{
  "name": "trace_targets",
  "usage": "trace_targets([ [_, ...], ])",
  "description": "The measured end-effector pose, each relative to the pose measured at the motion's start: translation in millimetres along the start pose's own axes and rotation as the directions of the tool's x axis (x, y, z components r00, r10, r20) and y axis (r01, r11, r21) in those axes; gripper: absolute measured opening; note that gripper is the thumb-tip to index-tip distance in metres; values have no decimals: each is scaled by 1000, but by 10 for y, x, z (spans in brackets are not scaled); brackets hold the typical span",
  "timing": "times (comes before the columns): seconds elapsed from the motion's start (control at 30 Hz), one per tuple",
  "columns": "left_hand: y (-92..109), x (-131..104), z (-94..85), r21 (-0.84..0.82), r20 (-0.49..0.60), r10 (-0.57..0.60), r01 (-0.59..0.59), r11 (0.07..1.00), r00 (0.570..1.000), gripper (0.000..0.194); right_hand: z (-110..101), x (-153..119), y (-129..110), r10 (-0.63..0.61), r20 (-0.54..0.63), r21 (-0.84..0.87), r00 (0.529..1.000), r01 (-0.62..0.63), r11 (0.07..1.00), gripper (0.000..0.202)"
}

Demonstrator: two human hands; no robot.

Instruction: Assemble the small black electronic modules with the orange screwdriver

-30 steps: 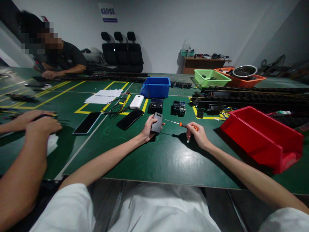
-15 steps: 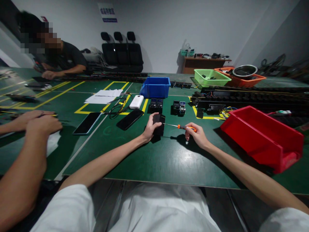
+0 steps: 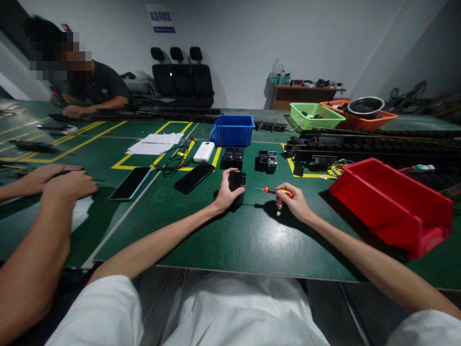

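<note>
In my left hand [image 3: 226, 193] is a black box-shaped part [image 3: 236, 181], gripped between thumb and fingers over the green table [image 3: 216, 245]. My right hand [image 3: 293, 199] is closed around the orange and black handle of a screwdriver [image 3: 279, 191]. Its thin shaft points left, and the tip meets the right side of the black part; the exact contact spot is too small to make out. Just beyond my hands stand a pair of small black modules [image 3: 233, 156] and another small black and silver module pair [image 3: 267, 160].
A red bin [image 3: 389, 206] stands at the right, a blue bin [image 3: 232, 130] behind the modules. Left of my hands lie a black phone [image 3: 193, 178], a second phone [image 3: 131, 183], a white power bank [image 3: 203, 152] and cables. A co-worker's hands [image 3: 68, 185] rest at far left.
My left thumb has shifted slightly down on the black part, which has turned a little. The screwdriver stays at its right side. The co-worker's near hand has moved slightly right.
</note>
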State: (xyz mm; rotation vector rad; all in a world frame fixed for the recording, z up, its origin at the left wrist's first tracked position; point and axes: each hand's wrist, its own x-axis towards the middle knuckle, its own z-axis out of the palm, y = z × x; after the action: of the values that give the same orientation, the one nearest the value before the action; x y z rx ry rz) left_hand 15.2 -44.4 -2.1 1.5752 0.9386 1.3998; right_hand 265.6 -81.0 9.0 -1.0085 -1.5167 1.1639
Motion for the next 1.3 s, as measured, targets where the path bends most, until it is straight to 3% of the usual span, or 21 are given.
trace_targets([
  [0.37, -27, -8, 2, 106, -16, 99, -97, 990, 995, 59, 2, -3, 19, -6, 4, -7, 1000, 6, 1000, 26],
  [0.83, 97, -104, 15, 311, -19, 154, -141, 940, 988, 57, -28, -13, 45, -73, -4, -132, 997, 72, 989, 29],
  [1.3, 115, -139, 13, 358, 32, 246, -241, 902, 969, 59, 13, -15, -18, 37, 18, -40, 999, -36, 999, 29],
])
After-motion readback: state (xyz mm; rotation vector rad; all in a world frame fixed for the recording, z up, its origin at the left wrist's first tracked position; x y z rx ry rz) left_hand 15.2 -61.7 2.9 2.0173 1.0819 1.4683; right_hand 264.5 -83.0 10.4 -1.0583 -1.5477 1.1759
